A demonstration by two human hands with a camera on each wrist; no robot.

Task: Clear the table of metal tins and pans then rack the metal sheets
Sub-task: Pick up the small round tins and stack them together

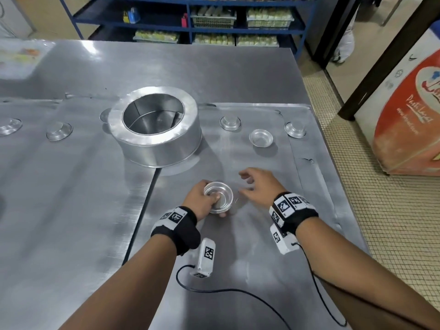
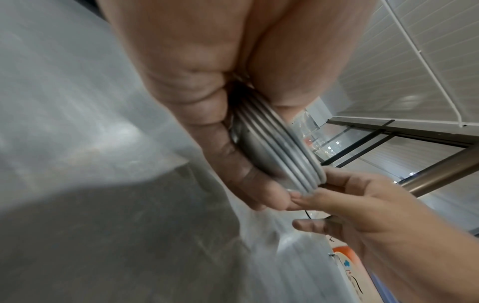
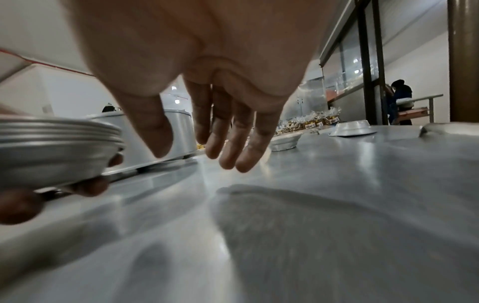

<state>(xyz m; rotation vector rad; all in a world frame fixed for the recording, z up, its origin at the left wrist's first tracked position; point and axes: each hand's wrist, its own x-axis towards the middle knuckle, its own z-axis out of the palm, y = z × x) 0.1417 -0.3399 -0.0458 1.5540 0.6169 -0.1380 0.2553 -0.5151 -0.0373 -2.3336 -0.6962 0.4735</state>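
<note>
My left hand (image 1: 202, 198) grips a nested stack of small round metal tins (image 1: 218, 197), thumb inside the top one, fingers curled under; the stacked rims (image 2: 290, 155) show several tins, also visible as the tin stack (image 3: 51, 143) in the right wrist view. My right hand (image 1: 257, 186) hovers just right of the stack, fingers relaxed and empty (image 3: 228, 147). Further tins lie on the metal sheet (image 1: 273, 234): one upright tin (image 1: 261, 138), two upturned tins (image 1: 230, 122) (image 1: 295, 129). Two more small tins (image 1: 59, 131) (image 1: 9, 126) sit at the left.
A large round metal pan (image 1: 154, 127) stands at the table's middle, straddling two metal sheets. The table's right edge (image 1: 333, 177) drops to a tiled floor. Blue shelving (image 1: 190, 22) with packed goods stands behind. An orange-and-white cabinet (image 1: 409, 110) is at the right.
</note>
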